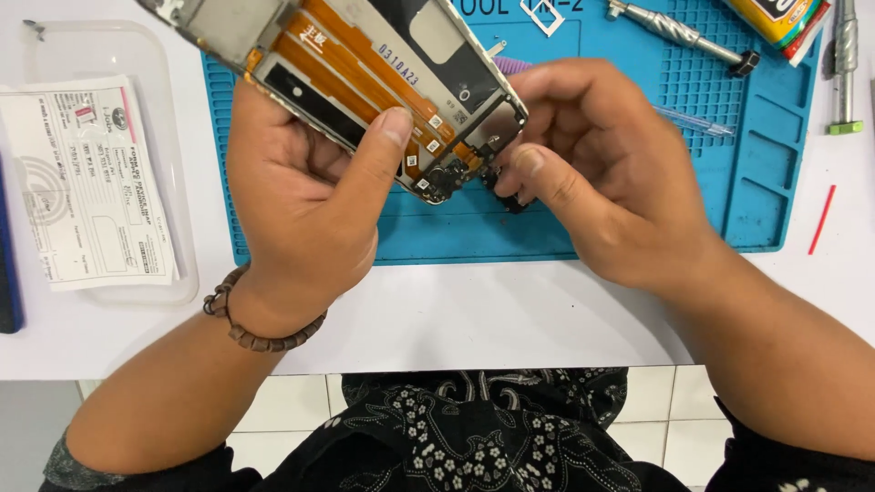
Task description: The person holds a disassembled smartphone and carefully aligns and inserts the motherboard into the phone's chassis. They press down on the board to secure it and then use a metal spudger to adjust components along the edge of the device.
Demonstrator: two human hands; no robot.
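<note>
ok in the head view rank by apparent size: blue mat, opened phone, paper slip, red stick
1. blue mat
2. opened phone, though it is held nearer the camera, so unsure against the slip
3. paper slip
4. red stick

Place: likely a phone-repair workbench, small workshop.
Surface: white table under a blue gridded repair mat.
Tools: metal screwdriver, second driver at the right edge.
Paperwork: printed slip on a clear tray.
Floor: white tiles.

Bright even overhead light, soft shadows, sharp focus
</note>
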